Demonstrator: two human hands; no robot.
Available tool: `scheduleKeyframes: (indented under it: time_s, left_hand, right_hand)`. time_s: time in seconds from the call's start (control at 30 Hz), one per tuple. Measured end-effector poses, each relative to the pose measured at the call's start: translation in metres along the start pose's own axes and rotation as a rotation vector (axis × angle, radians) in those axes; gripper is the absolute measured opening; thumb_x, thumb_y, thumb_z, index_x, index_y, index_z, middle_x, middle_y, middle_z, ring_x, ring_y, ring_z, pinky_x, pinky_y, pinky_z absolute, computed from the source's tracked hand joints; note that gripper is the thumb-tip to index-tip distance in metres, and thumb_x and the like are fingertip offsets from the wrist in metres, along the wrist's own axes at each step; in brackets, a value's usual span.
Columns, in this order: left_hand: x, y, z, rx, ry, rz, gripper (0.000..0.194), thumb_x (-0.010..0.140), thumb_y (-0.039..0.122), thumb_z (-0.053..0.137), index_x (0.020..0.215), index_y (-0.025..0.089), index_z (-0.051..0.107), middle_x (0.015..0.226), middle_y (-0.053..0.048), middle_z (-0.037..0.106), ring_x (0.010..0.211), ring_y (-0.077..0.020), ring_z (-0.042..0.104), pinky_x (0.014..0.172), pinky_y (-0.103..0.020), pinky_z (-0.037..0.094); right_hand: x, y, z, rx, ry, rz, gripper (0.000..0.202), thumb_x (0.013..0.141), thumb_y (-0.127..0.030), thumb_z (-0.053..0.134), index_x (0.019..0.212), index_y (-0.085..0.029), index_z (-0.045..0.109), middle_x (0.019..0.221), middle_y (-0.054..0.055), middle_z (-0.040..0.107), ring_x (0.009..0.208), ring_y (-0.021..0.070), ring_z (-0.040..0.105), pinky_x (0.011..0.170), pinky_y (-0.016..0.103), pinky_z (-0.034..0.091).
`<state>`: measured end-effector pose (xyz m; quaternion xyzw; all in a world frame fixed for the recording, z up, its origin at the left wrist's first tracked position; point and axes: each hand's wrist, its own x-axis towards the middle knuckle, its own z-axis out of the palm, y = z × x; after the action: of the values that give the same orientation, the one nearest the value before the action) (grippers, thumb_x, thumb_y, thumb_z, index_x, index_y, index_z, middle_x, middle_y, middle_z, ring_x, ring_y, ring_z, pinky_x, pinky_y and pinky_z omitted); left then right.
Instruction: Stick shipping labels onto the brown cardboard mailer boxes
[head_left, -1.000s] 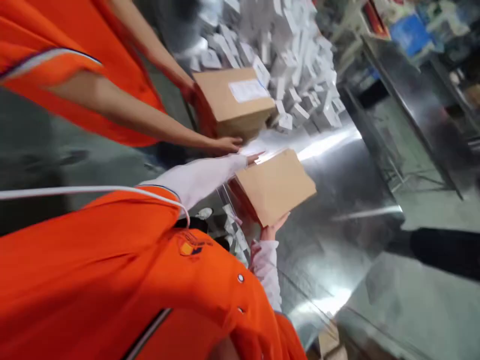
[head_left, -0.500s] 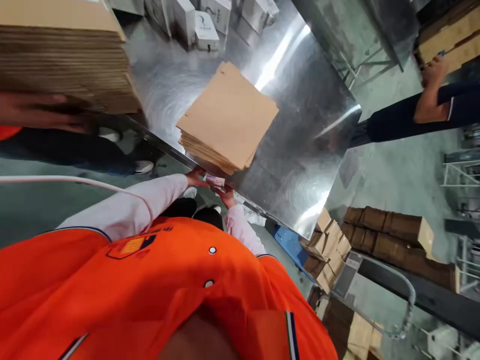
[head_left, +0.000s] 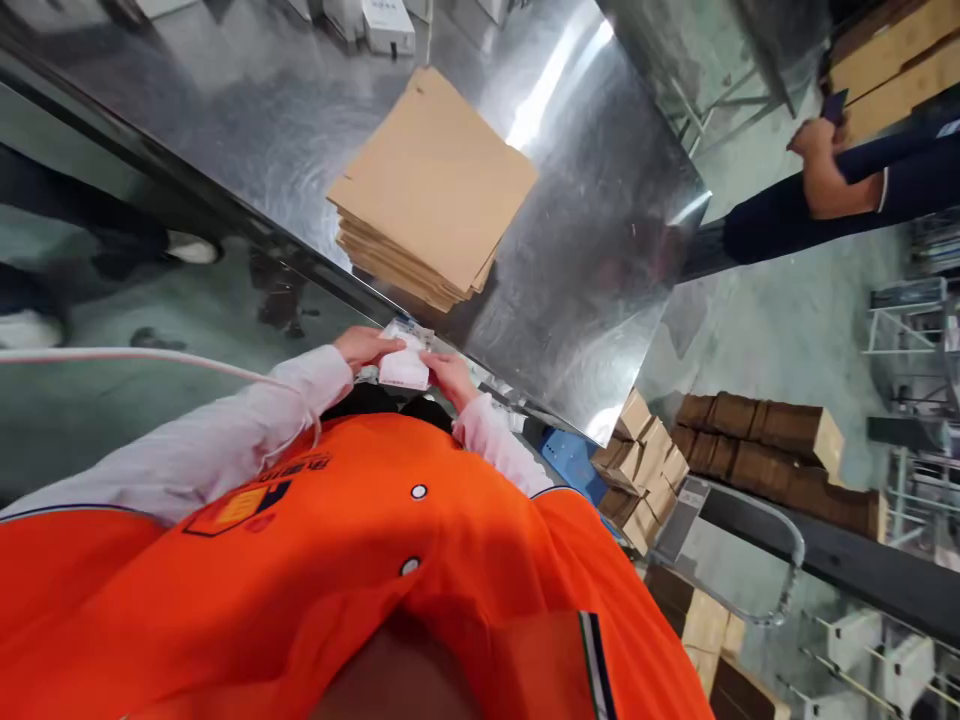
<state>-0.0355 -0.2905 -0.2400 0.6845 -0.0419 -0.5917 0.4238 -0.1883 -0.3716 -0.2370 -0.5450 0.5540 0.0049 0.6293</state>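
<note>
since the earlier frame your hands rise from the table edge; left hand [head_left: 365, 347] and right hand [head_left: 448, 376] fingers grip a small white packet [head_left: 405, 368] near the flat cardboard stack [head_left: 431, 180].

Quick headcount of what's in view: two hands up front, the left hand [head_left: 365, 347] and right hand [head_left: 449, 376], sharing one small white packet [head_left: 405, 368] between them. One stack of flat cardboard sheets [head_left: 431, 185] on the one steel table [head_left: 592, 260]; can't count the sheets, too many thin edges. At the far edge of the table, at least three small white boxes [head_left: 388, 25], cut off by the frame so could be more. One other person's hand [head_left: 821, 172] at the right. Down on the floor, one blue crate [head_left: 571, 462], and brown cartons [head_left: 757, 450] in a couple of piles, too jumbled for an exact number. One white cable [head_left: 150, 357] too.
</note>
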Motion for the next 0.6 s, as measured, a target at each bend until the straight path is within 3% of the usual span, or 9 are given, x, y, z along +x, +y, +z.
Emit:
scheduleKeyframes:
  time_s: [0.07, 0.1, 0.17, 0.2, 0.3, 0.4, 0.47, 0.6]
  left_hand:
    - [-0.021, 0.009, -0.011, 0.047, -0.02, 0.047, 0.026, 0.063, 0.03, 0.091, 0.07, 0.013, 0.072, 0.065, -0.005, 0.07, 0.064, -0.0193, 0.063, 0.062, -0.029, 0.053]
    - [-0.033, 0.015, -0.017, 0.071, -0.037, 0.078, 0.025, 0.064, 0.03, 0.09, 0.073, 0.013, 0.074, 0.066, -0.004, 0.07, 0.065, -0.0191, 0.063, 0.064, -0.029, 0.053]
    - [-0.055, 0.027, -0.027, 0.106, -0.107, 0.158, 0.026, 0.064, 0.031, 0.088, 0.079, 0.013, 0.077, 0.069, -0.003, 0.072, 0.069, -0.0203, 0.064, 0.069, -0.029, 0.055]
    - [-0.066, 0.034, -0.031, 0.131, -0.147, 0.217, 0.029, 0.064, 0.033, 0.087, 0.083, 0.013, 0.078, 0.073, -0.003, 0.074, 0.071, -0.0217, 0.065, 0.071, -0.03, 0.057]
    - [-0.089, 0.058, -0.037, 0.208, -0.189, 0.457, 0.036, 0.064, 0.042, 0.083, 0.085, 0.013, 0.08, 0.084, -0.007, 0.078, 0.08, -0.0262, 0.069, 0.081, -0.037, 0.059]
    - [-0.097, 0.078, -0.036, 0.208, -0.139, 0.661, 0.031, 0.064, 0.045, 0.082, 0.077, 0.016, 0.08, 0.091, -0.01, 0.079, 0.092, -0.0288, 0.07, 0.094, -0.04, 0.058]
    - [-0.095, 0.088, -0.034, 0.177, -0.159, 0.642, 0.034, 0.059, 0.044, 0.086, 0.08, 0.017, 0.08, 0.091, -0.009, 0.08, 0.092, -0.0308, 0.072, 0.093, -0.043, 0.06]
    - [-0.082, 0.094, -0.032, 0.167, -0.396, 0.352, 0.048, 0.049, 0.047, 0.095, 0.081, 0.014, 0.081, 0.08, -0.01, 0.079, 0.082, -0.0348, 0.074, 0.082, -0.048, 0.063]
  right_hand:
    - [-0.019, -0.017, -0.009, -0.035, -0.01, -0.017, 0.022, 0.092, -0.03, 0.075, 0.101, -0.01, 0.076, 0.086, 0.008, 0.079, 0.084, 0.0196, 0.077, 0.081, 0.032, 0.065]
    - [-0.029, -0.028, -0.013, -0.051, 0.011, -0.063, 0.033, 0.088, -0.031, 0.081, 0.114, -0.012, 0.074, 0.103, 0.009, 0.08, 0.093, 0.0204, 0.077, 0.089, 0.033, 0.064]
    - [-0.048, -0.054, -0.023, -0.124, 0.062, -0.258, 0.058, 0.079, -0.034, 0.09, 0.131, -0.02, 0.07, 0.13, 0.008, 0.074, 0.11, 0.0219, 0.075, 0.105, 0.035, 0.059]
    - [-0.058, -0.069, -0.026, -0.19, 0.073, -0.382, 0.057, 0.078, -0.035, 0.091, 0.13, -0.024, 0.071, 0.134, 0.006, 0.073, 0.114, 0.0219, 0.074, 0.11, 0.035, 0.056]
    - [-0.086, -0.11, -0.031, -0.403, 0.058, -0.675, 0.015, 0.091, -0.036, 0.078, 0.102, -0.026, 0.081, 0.112, 0.002, 0.079, 0.107, 0.0212, 0.076, 0.108, 0.033, 0.056]
    - [-0.11, -0.14, -0.03, -0.427, 0.101, -0.799, 0.013, 0.096, -0.029, 0.073, 0.087, -0.026, 0.082, 0.104, 0.0, 0.08, 0.106, 0.0194, 0.076, 0.104, 0.031, 0.058]
    - [-0.117, -0.157, -0.03, -0.406, 0.161, -0.867, 0.012, 0.094, -0.026, 0.075, 0.083, -0.026, 0.082, 0.106, 0.0, 0.08, 0.106, 0.0181, 0.076, 0.104, 0.029, 0.058]
    - [-0.096, -0.202, -0.045, -0.461, 0.298, -0.879, 0.01, 0.087, -0.023, 0.083, 0.077, -0.022, 0.08, 0.108, 0.001, 0.08, 0.107, 0.0177, 0.074, 0.106, 0.028, 0.055]
